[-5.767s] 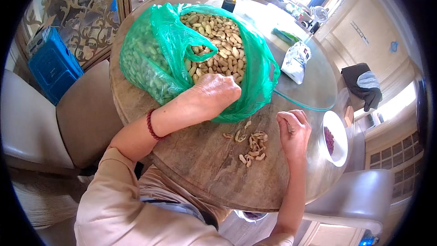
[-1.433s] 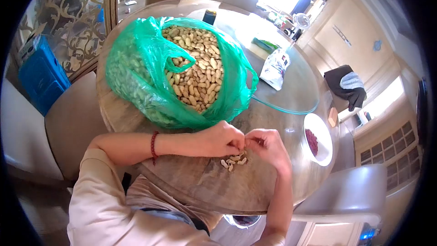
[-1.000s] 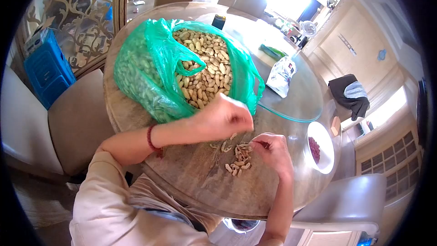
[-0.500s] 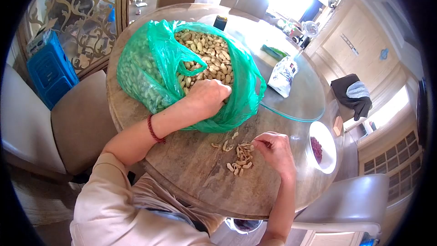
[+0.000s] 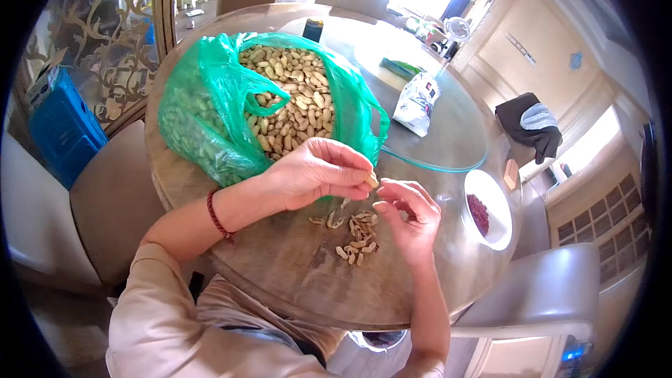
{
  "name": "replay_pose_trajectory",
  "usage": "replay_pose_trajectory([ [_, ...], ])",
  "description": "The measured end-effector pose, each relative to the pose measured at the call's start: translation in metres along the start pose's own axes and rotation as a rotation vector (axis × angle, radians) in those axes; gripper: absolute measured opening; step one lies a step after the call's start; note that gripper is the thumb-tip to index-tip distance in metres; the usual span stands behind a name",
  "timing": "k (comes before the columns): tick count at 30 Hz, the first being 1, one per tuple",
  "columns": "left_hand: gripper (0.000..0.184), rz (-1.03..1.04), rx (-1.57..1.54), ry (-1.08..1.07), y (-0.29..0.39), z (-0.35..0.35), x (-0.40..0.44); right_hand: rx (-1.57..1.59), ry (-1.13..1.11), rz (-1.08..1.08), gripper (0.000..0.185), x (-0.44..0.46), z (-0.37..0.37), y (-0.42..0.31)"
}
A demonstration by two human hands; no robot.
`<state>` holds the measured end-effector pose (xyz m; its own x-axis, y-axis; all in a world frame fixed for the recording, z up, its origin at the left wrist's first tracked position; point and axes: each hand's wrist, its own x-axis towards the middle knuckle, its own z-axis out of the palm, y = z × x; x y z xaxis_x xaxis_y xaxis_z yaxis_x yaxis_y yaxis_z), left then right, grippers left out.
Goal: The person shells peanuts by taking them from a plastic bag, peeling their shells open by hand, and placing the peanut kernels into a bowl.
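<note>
My left hand, with a dark red beaded bracelet at its wrist, pinches a peanut between thumb and fingertips. Close by on its right is my right hand, fingers bent and thumb a little apart from the index finger, tips beside the peanut. Behind my left hand stands a green plastic bag, gaping wide and full of unshelled peanuts. Below the hands, a small heap of broken peanut shells lies on the round table.
A white bowl with reddish peanut kernels sits at the table's right side. Farther back are a white packet, a green packet and a dark small container. Chairs stand around the table.
My left hand has come out of the bag's opening, toward me, with a peanut in its fingers. My right hand has moved up from the shell heap to meet it.
</note>
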<state>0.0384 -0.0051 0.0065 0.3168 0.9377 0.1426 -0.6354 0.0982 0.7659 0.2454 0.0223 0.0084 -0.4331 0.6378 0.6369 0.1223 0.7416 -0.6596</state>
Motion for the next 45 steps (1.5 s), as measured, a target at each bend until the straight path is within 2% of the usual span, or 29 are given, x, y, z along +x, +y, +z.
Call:
replay_pose_trajectory([
  [4, 0.016, -0.114, -0.049, -0.016, -0.012, 0.010, -0.004, 0.080, -0.006, -0.083, 0.030, -0.001, 0.001, 0.001],
  [11, 0.015, -0.192, -0.162, -0.053, -0.031, 0.004, -0.001, 0.098, -0.034, -0.081, 0.026, -0.001, -0.001, 0.004],
  [16, 0.017, -0.207, -0.215, -0.113, -0.039, 0.002, -0.001, 0.301, -0.082, 0.118, 0.020, -0.002, -0.006, 0.002],
  [21, 0.019, -0.213, -0.109, -0.088, -0.034, 0.013, -0.004, 0.284, -0.068, 0.179, 0.011, -0.001, -0.008, -0.005],
  [23, 0.021, 0.014, 0.292, -0.061, -0.033, 0.019, -0.002, 0.272, -0.063, 0.197, 0.008, -0.001, -0.008, -0.004],
  [25, 0.022, 0.079, 0.341, -0.048, -0.038, 0.019, -0.001, 0.255, -0.070, 0.261, 0.004, -0.003, -0.009, 0.000],
  [27, 0.023, 0.239, 0.462, -0.070, -0.041, 0.018, -0.001, 0.266, -0.072, 0.288, 0.004, -0.003, -0.008, 0.000],
  [33, 0.022, 0.291, 0.730, 0.064, -0.040, 0.018, -0.005, 0.318, -0.096, 0.392, 0.008, -0.003, -0.003, 0.000],
  [40, 0.019, 0.414, 0.716, 0.102, -0.043, 0.015, -0.005, 0.313, -0.075, 0.439, 0.008, -0.004, 0.000, 0.001],
  [42, 0.014, 0.270, 0.654, 0.079, -0.036, 0.013, -0.006, 0.425, -0.091, 0.464, 0.008, -0.002, 0.000, 0.005],
  [43, 0.014, 0.268, 0.654, 0.078, -0.037, 0.012, -0.006, 0.535, -0.106, 0.489, 0.008, -0.002, -0.001, 0.007],
  [45, 0.011, 0.236, 0.543, 0.077, -0.037, 0.012, -0.005, 0.527, -0.127, 0.483, 0.009, -0.002, -0.003, 0.007],
])
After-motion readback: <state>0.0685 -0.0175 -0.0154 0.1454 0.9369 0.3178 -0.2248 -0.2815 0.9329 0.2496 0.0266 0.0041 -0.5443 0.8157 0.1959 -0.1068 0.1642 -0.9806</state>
